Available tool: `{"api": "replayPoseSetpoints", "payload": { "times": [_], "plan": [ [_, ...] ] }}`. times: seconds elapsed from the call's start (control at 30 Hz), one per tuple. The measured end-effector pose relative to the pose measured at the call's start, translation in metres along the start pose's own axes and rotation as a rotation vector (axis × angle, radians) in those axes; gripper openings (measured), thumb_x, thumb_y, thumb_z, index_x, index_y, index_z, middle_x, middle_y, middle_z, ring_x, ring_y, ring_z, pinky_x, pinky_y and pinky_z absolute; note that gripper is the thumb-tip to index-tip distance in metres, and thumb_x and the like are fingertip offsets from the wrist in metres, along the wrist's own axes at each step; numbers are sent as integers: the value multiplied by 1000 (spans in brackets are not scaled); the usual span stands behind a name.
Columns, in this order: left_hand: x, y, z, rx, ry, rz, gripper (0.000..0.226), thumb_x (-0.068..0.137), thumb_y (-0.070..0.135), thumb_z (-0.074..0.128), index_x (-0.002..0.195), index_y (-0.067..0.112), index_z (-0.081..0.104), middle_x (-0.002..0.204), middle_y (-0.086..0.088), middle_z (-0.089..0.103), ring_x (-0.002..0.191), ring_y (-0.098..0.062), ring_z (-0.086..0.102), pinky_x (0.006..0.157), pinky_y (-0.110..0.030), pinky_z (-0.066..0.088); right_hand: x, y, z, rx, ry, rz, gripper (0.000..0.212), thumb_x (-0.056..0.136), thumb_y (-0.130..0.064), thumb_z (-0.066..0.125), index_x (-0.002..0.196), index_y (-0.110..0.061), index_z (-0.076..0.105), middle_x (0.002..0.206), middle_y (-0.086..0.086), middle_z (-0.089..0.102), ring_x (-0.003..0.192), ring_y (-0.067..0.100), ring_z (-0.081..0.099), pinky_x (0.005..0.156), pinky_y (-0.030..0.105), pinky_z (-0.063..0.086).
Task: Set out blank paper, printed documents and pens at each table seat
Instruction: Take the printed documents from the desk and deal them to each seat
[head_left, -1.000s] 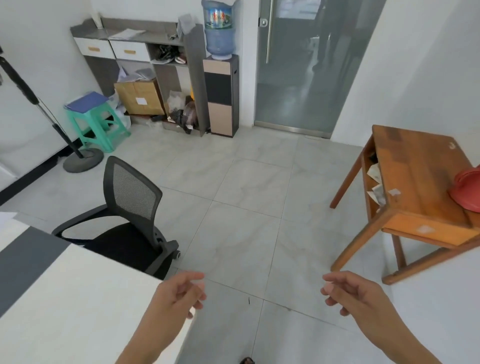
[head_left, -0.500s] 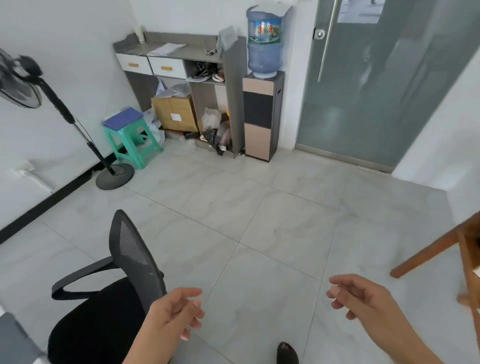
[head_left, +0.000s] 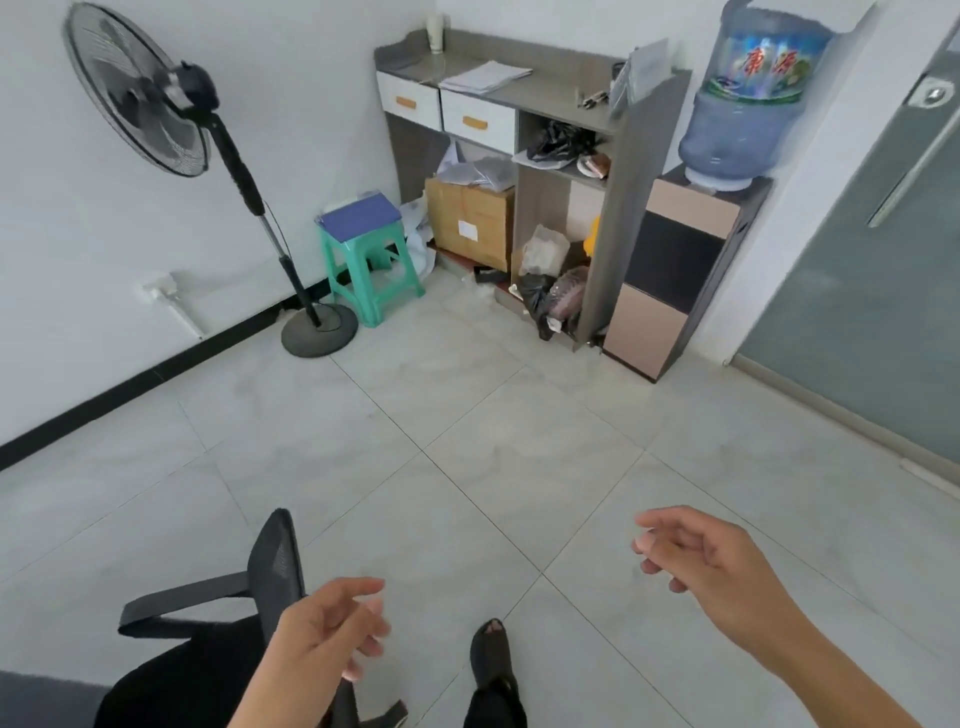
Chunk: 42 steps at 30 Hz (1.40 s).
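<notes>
View swung left since earlier frame: standing fan (head_left: 156, 104) now whole at 10 o'clock, cabinet (head_left: 550, 91) closer. Left hand (head_left: 332, 623) and right hand (head_left: 711, 566) carry nothing, fingers loosely curled. Paper stack (head_left: 485, 77) on cabinet top at 12 o'clock, what look like pens (head_left: 592, 98) at 1 o'clock, both well apart from fingers. I judge main risk: left hand passes just beside mesh office chair (head_left: 275, 561) back at 7 o'clock; stepping on could snag it. One-handed grab could scatter sheets.

Both hands, left (head_left: 332, 631) and right (head_left: 701, 564), hang forward, loosely curled, holding nothing.
</notes>
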<state>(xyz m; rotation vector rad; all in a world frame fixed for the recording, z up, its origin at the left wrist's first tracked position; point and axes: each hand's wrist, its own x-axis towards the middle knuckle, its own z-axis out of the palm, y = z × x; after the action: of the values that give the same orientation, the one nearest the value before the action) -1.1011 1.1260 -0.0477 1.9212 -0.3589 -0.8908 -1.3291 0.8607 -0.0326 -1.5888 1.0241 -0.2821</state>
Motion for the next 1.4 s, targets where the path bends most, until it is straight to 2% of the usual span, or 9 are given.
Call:
{"api": "replayPoseSetpoints", "payload": {
  "times": [0.2, 0.33, 0.53, 0.73, 0.9, 1.1, 1.23, 1.3, 1.4],
  "plan": [
    [146, 99, -33, 28, 21, 101, 14, 93, 6, 58, 99, 13, 69, 74, -13, 73, 62, -19, 67, 56, -32, 51, 131, -79, 9, 21, 27, -41, 12, 87, -13, 69, 94, -21, 71, 81, 4, 73, 75, 17, 70, 66, 31, 49],
    [227, 158, -28, 44, -64, 139, 15, 93, 9, 58, 98, 17, 69, 77, -13, 72, 67, -19, 67, 57, -29, 51, 208, -104, 9, 59, 68, -22, 12, 87, -14, 69, 95, -22, 72, 82, 5, 73, 75, 17, 70, 66, 30, 49],
    [367, 212, -16, 59, -71, 124, 12, 91, 13, 63, 101, 12, 69, 74, -14, 72, 64, -20, 66, 55, -32, 50, 347, -124, -1, 71, 84, 36, 12, 86, -10, 69, 95, -19, 72, 82, 7, 75, 72, 18, 71, 63, 32, 49],
    [503, 299, -9, 48, -65, 137, 12, 92, 8, 61, 101, 11, 69, 75, -14, 72, 64, -21, 67, 54, -31, 49, 513, -181, -30, 89, 100, 24, 11, 87, -9, 69, 94, -16, 72, 79, 7, 75, 77, 26, 70, 65, 35, 50],
    [593, 359, -17, -4, 21, 127, 25, 77, 29, 63, 98, 16, 69, 76, -13, 72, 64, -20, 66, 55, -31, 50, 641, -257, -22, 35, -28, -54, 11, 88, -14, 68, 97, -20, 70, 79, 4, 75, 73, 16, 68, 63, 28, 49],
    [698, 377, -42, -19, 64, 37, 10, 90, 9, 63, 99, 10, 69, 75, -16, 73, 62, -21, 67, 53, -33, 49, 771, -315, 10, 1, -123, -97, 13, 87, -16, 69, 99, -21, 70, 81, -3, 75, 71, 9, 68, 62, 26, 48],
    [790, 402, -72, -14, 74, 45, 14, 85, 17, 67, 97, 11, 69, 73, -15, 73, 59, -19, 66, 51, -30, 48, 849, -338, 32, 4, -80, -79, 13, 87, -15, 70, 98, -22, 69, 79, 8, 74, 73, 19, 67, 61, 30, 48],
    [837, 423, -87, -3, 57, 59, 9, 88, 12, 66, 96, 12, 69, 73, -14, 73, 59, -18, 65, 51, -30, 49, 885, -355, 38, 8, -45, -51, 12, 87, -14, 69, 98, -20, 69, 80, 10, 74, 73, 24, 67, 59, 26, 48],
    [904, 466, -108, 30, -9, 103, 10, 91, 8, 62, 97, 13, 69, 74, -13, 73, 60, -18, 65, 53, -32, 49, 931, -390, 46, 11, -4, -49, 14, 86, -12, 69, 99, -18, 69, 79, 5, 74, 70, 16, 69, 61, 21, 50]
  ]
}}
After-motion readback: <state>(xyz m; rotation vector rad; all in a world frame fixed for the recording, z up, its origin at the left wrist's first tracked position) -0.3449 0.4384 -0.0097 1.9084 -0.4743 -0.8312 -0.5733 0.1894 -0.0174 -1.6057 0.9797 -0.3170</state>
